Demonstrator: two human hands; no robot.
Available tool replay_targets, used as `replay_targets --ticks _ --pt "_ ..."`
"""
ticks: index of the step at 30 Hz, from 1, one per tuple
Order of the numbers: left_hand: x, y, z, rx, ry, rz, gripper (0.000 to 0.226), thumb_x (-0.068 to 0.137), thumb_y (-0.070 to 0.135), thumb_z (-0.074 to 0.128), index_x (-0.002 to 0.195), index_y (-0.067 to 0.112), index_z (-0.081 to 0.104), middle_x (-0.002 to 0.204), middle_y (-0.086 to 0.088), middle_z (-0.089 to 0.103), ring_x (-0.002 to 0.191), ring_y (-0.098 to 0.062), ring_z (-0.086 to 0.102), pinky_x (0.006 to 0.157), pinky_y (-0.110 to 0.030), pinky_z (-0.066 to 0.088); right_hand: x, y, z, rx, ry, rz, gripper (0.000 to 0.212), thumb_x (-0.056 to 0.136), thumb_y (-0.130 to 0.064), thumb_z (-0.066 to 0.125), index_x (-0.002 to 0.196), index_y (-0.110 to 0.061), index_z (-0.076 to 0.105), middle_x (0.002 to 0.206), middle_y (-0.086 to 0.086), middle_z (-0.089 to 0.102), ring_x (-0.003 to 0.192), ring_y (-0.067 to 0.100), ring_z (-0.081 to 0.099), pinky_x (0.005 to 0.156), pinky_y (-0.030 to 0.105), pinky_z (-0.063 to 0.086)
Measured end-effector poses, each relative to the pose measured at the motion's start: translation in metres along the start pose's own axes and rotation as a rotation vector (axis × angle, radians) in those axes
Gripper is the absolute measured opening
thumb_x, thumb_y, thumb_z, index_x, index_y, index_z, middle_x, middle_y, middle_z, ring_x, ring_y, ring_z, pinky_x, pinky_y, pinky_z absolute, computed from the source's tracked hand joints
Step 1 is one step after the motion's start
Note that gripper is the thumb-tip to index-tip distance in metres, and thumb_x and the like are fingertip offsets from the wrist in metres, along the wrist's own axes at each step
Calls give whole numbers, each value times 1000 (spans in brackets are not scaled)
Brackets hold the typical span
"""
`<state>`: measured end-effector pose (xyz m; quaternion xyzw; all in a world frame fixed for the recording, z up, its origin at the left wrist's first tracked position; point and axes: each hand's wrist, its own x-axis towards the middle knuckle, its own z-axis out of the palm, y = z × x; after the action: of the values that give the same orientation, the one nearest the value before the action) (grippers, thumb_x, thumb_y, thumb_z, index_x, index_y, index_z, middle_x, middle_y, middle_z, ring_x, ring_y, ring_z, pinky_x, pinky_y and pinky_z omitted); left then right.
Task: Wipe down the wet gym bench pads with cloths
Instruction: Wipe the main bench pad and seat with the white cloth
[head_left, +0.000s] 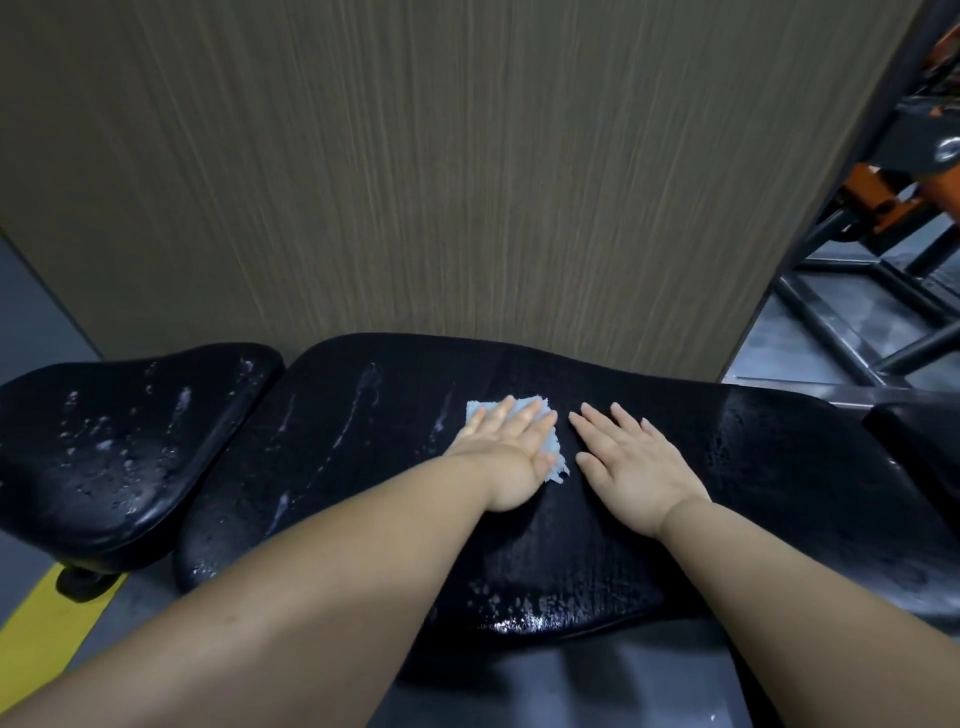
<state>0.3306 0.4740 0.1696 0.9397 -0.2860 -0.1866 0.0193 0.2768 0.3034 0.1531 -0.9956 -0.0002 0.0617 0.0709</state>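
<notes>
A long black bench pad (363, 467) runs across the view, streaked and beaded with water. My left hand (511, 452) lies flat with straight fingers on a light blue cloth (709, 457) spread on the pad's middle; the cloth shows beyond the fingertips and beside the thumb. Just to the right, my right hand (631, 462) rests flat and bare on the pad. A smaller black seat pad (114, 447) at the left carries many water drops.
A brown wood-grain wall panel (467, 182) stands right behind the bench. Black and orange gym machine frames (883, 249) fill the right background. Grey floor with a yellow stripe (47, 639) lies at lower left. Another black pad edge (919, 441) shows at far right.
</notes>
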Motion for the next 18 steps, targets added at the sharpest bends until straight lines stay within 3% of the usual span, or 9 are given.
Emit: replay_targets --ticks 4,9,18 --pt "23 -6 -7 4 24 -20 55 105 42 15 154 32 -7 158 8 -28 146 -16 -25 119 -40 -13 9 -5 -3 81 -41 96 54 102 -43 21 153 -37 4 160 -17 -5 148 16 -12 120 35 -6" --pt "47 -15 -17 -4 29 -25 55 105 43 15 154 32 -7 160 10 -21 146 -15 -22 119 -39 -13 14 -18 4 11 24 146 56 101 -45 14 154 -33 -1 161 -11 -7 148 25 -11 120 43 -4" --pt "92 -29 -35 5 49 -61 54 105 43 13 154 32 -6 161 10 -16 148 -16 -18 120 -39 -10 16 -17 6 -11 37 145 57 100 -48 10 154 -33 -4 161 -10 -9 148 24 -13 120 44 -5"
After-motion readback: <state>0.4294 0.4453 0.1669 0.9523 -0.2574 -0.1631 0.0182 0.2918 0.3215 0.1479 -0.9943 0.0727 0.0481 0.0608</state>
